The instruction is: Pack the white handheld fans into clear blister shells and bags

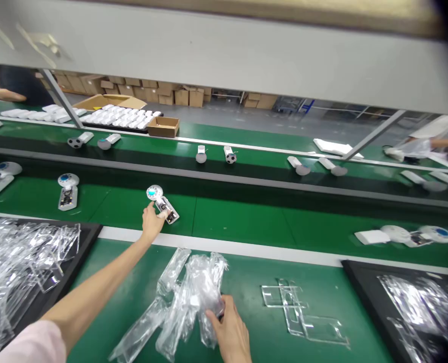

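My left hand (152, 223) reaches over the white edge strip and grips a white handheld fan (163, 205) lying on the green conveyor belt (239, 227). The fan has a round, blue-centred head, and its back shows an exposed circuit board. My right hand (228, 327) closes on a loose bunch of clear plastic bags (182, 302) on the green bench mat (246, 287). To the right of that hand lie several clear moulded plastic inserts (303, 312).
Black trays heaped with clear plastic sit at the left (23, 262) and right (416, 307). More fans stand on the belts (68, 191), and white parts fill a tray (118, 118) beyond. A co-worker's arm (416, 146) and another's hand (4, 94) show at the far sides. Cardboard boxes (163, 91) stand behind.
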`<act>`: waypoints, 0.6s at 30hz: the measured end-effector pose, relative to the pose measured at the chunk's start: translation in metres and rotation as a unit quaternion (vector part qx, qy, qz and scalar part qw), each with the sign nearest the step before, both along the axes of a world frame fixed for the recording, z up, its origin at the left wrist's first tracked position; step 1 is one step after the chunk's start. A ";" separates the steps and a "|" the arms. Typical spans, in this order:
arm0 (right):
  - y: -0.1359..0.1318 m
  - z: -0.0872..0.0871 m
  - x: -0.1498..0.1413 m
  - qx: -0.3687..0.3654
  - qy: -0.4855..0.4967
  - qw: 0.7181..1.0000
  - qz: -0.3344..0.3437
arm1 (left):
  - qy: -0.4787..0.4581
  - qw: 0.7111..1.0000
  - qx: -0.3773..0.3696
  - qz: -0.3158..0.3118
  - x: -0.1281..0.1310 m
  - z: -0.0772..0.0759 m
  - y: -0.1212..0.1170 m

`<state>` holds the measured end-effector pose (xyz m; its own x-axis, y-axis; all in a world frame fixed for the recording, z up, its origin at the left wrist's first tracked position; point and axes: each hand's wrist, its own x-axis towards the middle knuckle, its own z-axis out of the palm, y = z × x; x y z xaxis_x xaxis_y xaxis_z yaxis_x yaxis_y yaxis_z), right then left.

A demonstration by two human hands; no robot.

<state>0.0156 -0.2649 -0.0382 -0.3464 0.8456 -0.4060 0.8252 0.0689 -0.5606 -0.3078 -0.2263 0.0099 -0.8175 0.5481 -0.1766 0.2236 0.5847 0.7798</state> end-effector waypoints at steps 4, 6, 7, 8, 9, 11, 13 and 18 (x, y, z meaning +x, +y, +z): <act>-0.002 -0.013 -0.003 -0.046 0.070 0.996 -0.021 | 0.023 0.981 -0.061 -0.183 0.045 -0.008 -0.042; 0.002 -0.008 0.006 -0.085 0.115 0.990 -0.019 | 0.039 0.966 -0.085 -0.242 0.065 -0.014 -0.051; 0.004 -0.003 0.013 -0.096 0.130 0.987 -0.018 | 0.051 0.961 -0.090 -0.258 0.071 -0.016 -0.053; 0.005 0.004 0.020 -0.100 0.141 0.985 -0.019 | 0.063 0.957 -0.091 -0.269 0.076 -0.018 -0.054; 0.007 0.012 0.027 -0.098 0.149 0.984 -0.021 | 0.073 0.954 -0.088 -0.279 0.078 -0.019 -0.055; 0.010 0.032 0.040 -0.081 0.155 0.984 -0.024 | 0.087 0.950 -0.072 -0.292 0.079 -0.017 -0.058; 0.014 0.055 0.050 -0.072 0.151 0.986 -0.024 | 0.091 0.949 -0.049 -0.297 0.077 -0.009 -0.064; 0.019 0.113 0.051 -0.091 0.129 0.987 0.017 | 0.013 0.966 0.012 -0.258 0.075 0.033 -0.098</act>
<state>0.0664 -0.2461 0.0748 -0.4846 0.7532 -0.4448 0.6530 -0.0268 -0.7569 -0.2329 -0.3243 0.0427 -0.4392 0.8870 -0.1425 0.5001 0.3731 0.7815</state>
